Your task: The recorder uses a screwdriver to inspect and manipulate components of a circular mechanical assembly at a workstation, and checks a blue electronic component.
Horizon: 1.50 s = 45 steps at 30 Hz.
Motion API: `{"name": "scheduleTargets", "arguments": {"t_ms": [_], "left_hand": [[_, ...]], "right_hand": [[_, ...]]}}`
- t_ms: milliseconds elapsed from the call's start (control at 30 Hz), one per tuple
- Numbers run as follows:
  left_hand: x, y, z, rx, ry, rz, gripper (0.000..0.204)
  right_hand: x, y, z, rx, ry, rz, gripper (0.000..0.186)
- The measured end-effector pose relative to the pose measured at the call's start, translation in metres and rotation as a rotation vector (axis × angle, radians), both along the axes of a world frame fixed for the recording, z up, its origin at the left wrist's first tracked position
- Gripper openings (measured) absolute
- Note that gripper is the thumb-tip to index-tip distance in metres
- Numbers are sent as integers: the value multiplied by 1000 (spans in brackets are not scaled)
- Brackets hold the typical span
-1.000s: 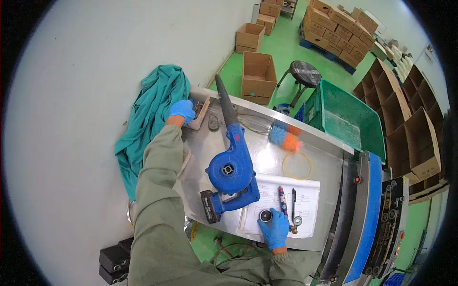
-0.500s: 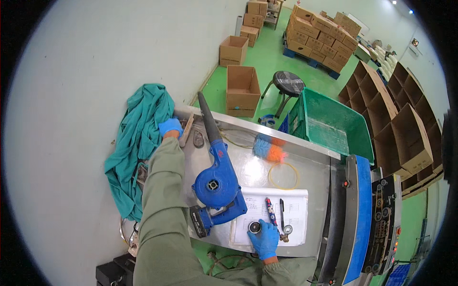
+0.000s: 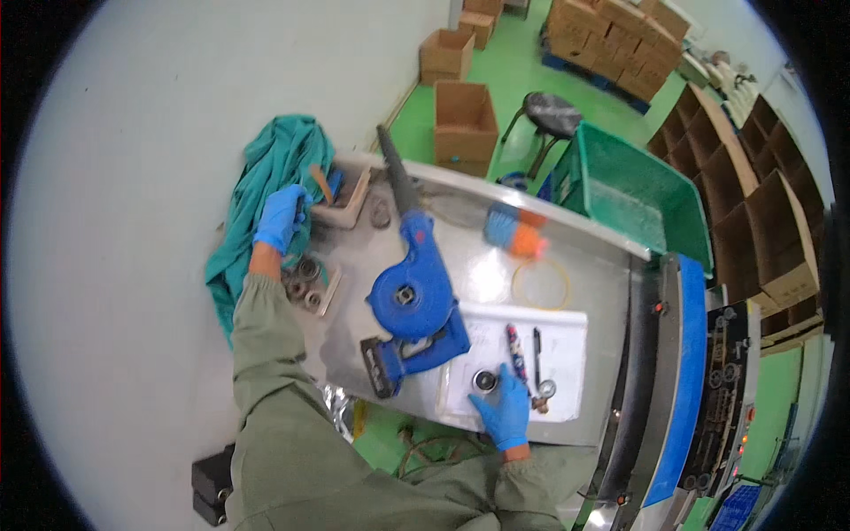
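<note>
My left hand (image 3: pixel 282 219), in a blue glove, is over the teal cloth (image 3: pixel 290 146) heaped by the wall. Its fingers are curled closed; what they hold is hidden and blurred. Beside it, a shallow tray (image 3: pixel 354 208) has a brown handle (image 3: pixel 320 182) sticking up. Several metal rings (image 3: pixel 308 268) lie near my left wrist. My right hand (image 3: pixel 506 414), also gloved, rests on the open notebook (image 3: pixel 567 332), thumb and forefinger apart beside a round dark-centred metal part (image 3: pixel 485 380). A patterned pen (image 3: pixel 515 345), a black pen (image 3: pixel 537 350) and a small metal fitting (image 3: pixel 540 404) lie right of it.
A blue cordless blower (image 3: pixel 407 296) lies mid-table, nozzle pointing away. Beyond it are a blue-orange duster (image 3: pixel 516 232) and a yellow loop (image 3: pixel 542 283). A machine with a blue strip (image 3: pixel 682 372) borders the right; a green crate (image 3: pixel 637 190) stands behind the raised table edge.
My left hand has moved back from the tray toward the cloth, so the tray and metal rings show more. The right hand stays by the round part, and the whole view has shifted.
</note>
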<state>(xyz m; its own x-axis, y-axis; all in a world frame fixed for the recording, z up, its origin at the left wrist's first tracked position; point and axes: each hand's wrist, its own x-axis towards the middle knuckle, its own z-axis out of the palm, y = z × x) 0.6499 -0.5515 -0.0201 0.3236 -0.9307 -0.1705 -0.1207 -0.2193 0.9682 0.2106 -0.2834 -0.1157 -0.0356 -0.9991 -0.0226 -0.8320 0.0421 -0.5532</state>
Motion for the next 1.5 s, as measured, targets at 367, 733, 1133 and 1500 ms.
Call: {"name": "scheduleTargets", "arguments": {"t_ms": [367,733,1133,1500], "left_hand": [[-244,272,-13,373,361,-682,28],[-269,236,-91,-419,-639,-743,66],[-288,232,-140,-326,-624,-732,61],[-285,231,-145,-387,-606,-706,56]], "right_hand": [[37,46,100,280,-848,20,52],[2,55,19,-25,-449,-301,30],[0,27,-8,-44,-80,-104,18],[-3,9,12,-40,68,1,15]]}}
